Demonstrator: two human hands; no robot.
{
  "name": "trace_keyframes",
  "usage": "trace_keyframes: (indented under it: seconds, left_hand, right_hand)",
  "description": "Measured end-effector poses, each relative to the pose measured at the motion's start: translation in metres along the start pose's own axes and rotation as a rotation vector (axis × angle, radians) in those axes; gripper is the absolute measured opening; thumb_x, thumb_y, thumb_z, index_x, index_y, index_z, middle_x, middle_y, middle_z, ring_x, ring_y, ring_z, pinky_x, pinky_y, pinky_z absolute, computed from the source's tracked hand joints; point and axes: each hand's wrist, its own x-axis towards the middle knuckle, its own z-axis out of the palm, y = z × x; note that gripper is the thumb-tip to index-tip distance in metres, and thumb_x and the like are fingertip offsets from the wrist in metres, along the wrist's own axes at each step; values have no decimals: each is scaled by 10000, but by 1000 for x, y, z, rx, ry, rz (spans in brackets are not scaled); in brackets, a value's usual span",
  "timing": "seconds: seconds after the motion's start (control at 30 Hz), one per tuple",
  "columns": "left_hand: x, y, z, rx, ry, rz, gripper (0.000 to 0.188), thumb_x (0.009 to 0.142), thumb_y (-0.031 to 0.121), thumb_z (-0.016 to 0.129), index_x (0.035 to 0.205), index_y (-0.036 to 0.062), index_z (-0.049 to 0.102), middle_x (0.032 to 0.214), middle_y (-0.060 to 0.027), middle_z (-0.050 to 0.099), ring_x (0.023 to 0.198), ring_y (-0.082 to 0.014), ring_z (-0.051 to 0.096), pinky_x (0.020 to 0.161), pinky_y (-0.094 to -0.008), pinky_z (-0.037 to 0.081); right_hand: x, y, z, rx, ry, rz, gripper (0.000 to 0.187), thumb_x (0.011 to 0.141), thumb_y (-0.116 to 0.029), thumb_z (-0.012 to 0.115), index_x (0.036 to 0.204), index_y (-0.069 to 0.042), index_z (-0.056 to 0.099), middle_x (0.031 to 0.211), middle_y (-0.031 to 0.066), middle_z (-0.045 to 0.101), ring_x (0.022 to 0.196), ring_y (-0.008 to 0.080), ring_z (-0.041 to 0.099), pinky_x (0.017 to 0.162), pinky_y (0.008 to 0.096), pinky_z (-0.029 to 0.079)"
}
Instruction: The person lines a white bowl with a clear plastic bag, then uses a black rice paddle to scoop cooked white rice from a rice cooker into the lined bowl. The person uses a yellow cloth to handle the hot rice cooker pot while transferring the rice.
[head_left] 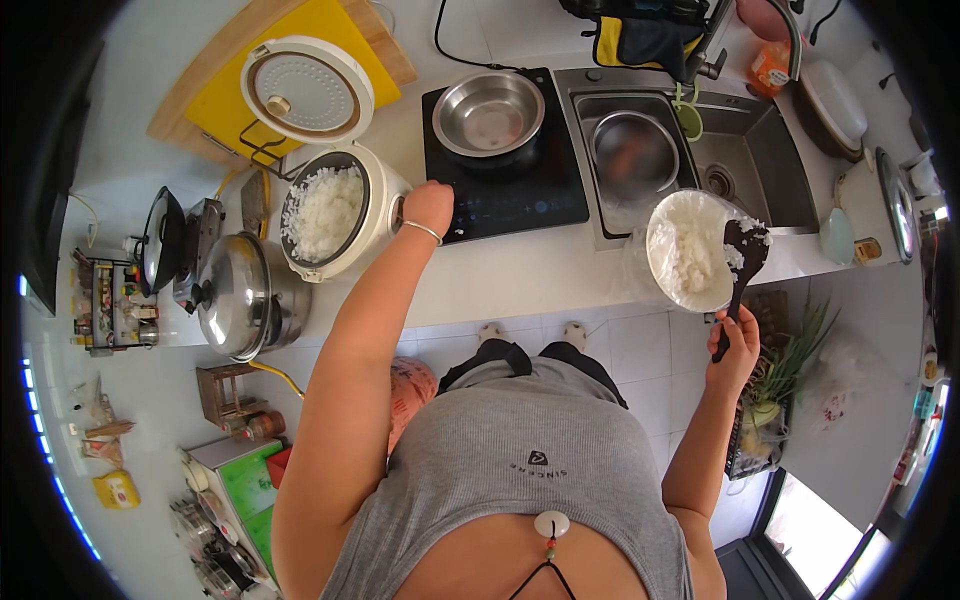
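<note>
On the left of the counter stands a white rice cooker (375, 222), lid (318, 92) raised, full of cooked white rice (325, 212). My left hand (428, 208) is closed at the cooker's right side, on what looks like its handle; the fingers are partly hidden. Over at the right, my right hand (737, 350) grips a dark rice paddle (740, 275) by its handle. Rice clings to the paddle's blade, which is at the right rim of a white bowl (657, 262) lined with clear plastic. More rice (690, 255) lies in that bowl, near the sink's front edge.
Between cooker and sink, a steel basin (490, 112) sits on a black induction hob (550, 180). The double sink (755, 150) holds another metal bowl (640, 150). A large lidded steel pot (235, 290) is left of the cooker. A crate of vegetables (765, 420) stands below right.
</note>
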Motion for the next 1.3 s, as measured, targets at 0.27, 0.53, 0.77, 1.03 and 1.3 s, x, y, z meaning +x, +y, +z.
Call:
trace_keyframes:
  seconds: [0.27, 0.53, 0.77, 1.03, 1.3]
  left_hand:
    - [-41, 11, -13, -455, 58, 43, 67, 755, 43, 587, 744, 59, 651, 776, -139, 625, 727, -325, 612, 642, -411, 498]
    - [-54, 22, -4, -451, 99, 55, 47, 732, 46, 632, 771, 55, 657, 786, -123, 607, 718, -326, 601, 643, -401, 495]
    - [-52, 32, 7, -426, 153, -22, 55, 706, 40, 628, 723, 91, 636, 705, -100, 591, 687, -318, 601, 603, -405, 494]
    - [-23, 165, -150, -1672, 24, 37, 45, 796, -3, 670, 838, -3, 653, 762, -2, 612, 644, -72, 547, 593, -198, 449]
    - [33, 310, -93, -438, 422, 861, 271, 671, 141, 727, 932, 76, 695, 919, -78, 670, 968, -236, 567, 843, -376, 438]
  right_hand:
    - [7, 2, -1, -2, -9, -11, 210, 865, 13, 518, 1072, -2, 545, 861, 80, 628, 553, 93, 495, 423, 207, 350]
    - [12, 6, 4, 2, -30, 25, 192, 866, 13, 526, 1056, -4, 546, 865, 91, 633, 556, 99, 499, 421, 210, 349]
    - [10, 4, -2, 19, 24, 19, 211, 853, 40, 532, 1055, -18, 549, 847, 97, 644, 538, 105, 497, 412, 220, 338]
    - [3, -9, -9, 122, 57, -5, 210, 848, 58, 505, 1057, 43, 528, 833, 97, 628, 506, 109, 482, 410, 219, 330]
    - [-3, -8, -16, 163, 24, -31, 228, 852, 38, 502, 1080, 29, 522, 858, 102, 626, 533, 106, 489, 430, 210, 343]
